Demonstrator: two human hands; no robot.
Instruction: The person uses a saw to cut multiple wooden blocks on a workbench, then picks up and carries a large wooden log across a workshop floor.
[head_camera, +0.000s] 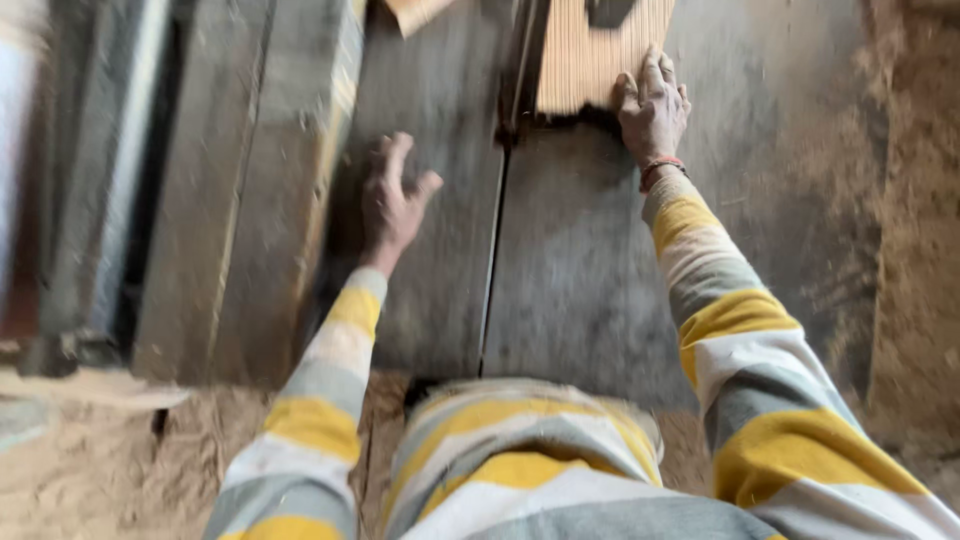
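Note:
A light wooden board (590, 50) lies flat at the far end of a grey saw table (570, 270). My right hand (652, 105) presses on the board's near right corner, fingers spread over its edge. My left hand (392, 200) hovers over the left half of the table, fingers apart, holding nothing. A narrow dark slot (493, 250) runs down the table's middle toward the board. Both sleeves are striped yellow, white and grey. The picture is blurred by motion.
Grey planks (240, 180) lie stacked along the table's left side. Sawdust (110, 470) covers the ground at the near left and piles up along the right edge (915, 260). A small offcut of wood (415, 12) sits at the top.

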